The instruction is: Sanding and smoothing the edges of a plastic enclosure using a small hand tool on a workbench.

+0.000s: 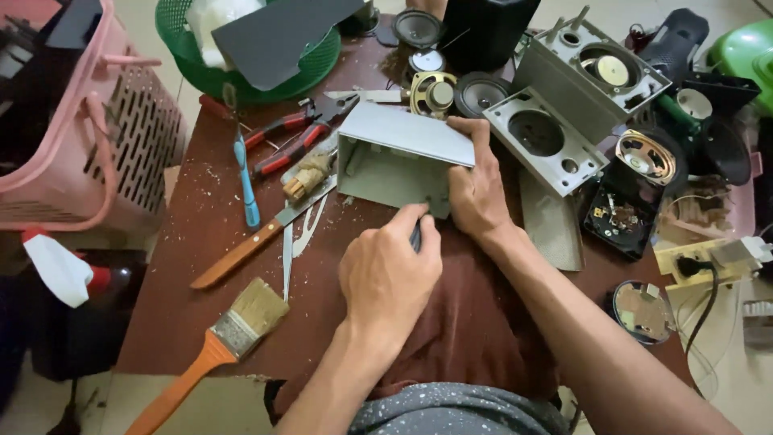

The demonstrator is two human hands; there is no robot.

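1. The grey box (398, 157), an open-sided plastic shell, sits tilted on its edge in the middle of the brown worktop (185, 314), its hollow side facing the person.
2. The right hand (477, 189) is clamped on the box's right end, thumb along the top edge and the other digits wrapped round the corner.
3. The left hand (390, 274) is closed round a dark, thin tool (415, 236) at the box's lower front edge; most of the tool is hidden in the fist, so what kind it is I cannot tell, perhaps a screwdriver.
4. Just left of the box lie red-handled pliers (286, 137), a blue toothbrush (246, 179), a wooden-handled knife (258, 242) and a pair of tweezers (288, 258).
5. Nearer the front edge lies a paintbrush (217, 346) with an orange handle.
6. Right of the box stand two more grey speaker housings (564, 105), with loose speaker cones (435, 93) behind.
7. A pink basket (121, 137) stands off the worktop's left side, and a green basket (241, 76) rests at the far left corner.
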